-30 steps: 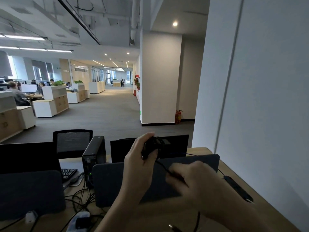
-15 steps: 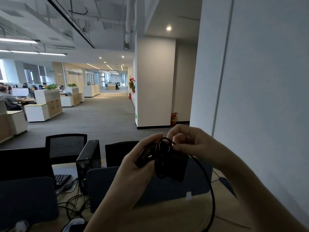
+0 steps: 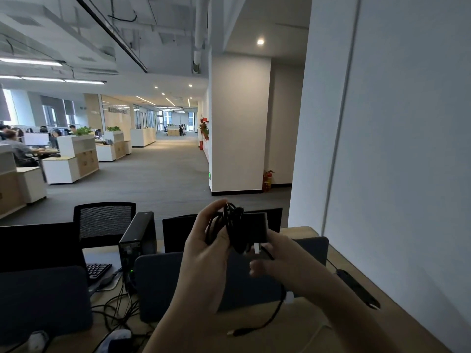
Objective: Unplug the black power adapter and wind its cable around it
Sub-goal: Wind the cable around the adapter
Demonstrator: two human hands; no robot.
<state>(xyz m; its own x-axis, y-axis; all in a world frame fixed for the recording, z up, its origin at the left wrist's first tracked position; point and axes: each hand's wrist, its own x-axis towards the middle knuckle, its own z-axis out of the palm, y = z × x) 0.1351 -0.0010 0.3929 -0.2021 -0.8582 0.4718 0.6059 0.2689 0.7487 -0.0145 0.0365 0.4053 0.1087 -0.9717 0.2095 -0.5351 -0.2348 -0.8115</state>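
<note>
The black power adapter (image 3: 251,229) is held up in the air over the wooden desk (image 3: 300,324). Several loops of its black cable (image 3: 230,215) wrap around its left part. My left hand (image 3: 204,253) grips the adapter and the loops from the left. My right hand (image 3: 277,258) sits just below and right of the adapter, fingers pinched on the cable. From there the loose cable end (image 3: 270,319) hangs down in a curve, and its plug tip (image 3: 233,333) dangles just above the desk.
Grey felt dividers (image 3: 163,278) stand across the desk. Behind them are a black computer box (image 3: 139,238), a keyboard (image 3: 98,270) and two chairs. Tangled cables (image 3: 119,309) lie at the lower left. A black flat object (image 3: 356,289) lies near the right wall.
My right hand has come down from above the adapter to below it, carrying the cable around. The loose tail is shorter and its plug tip now shows.
</note>
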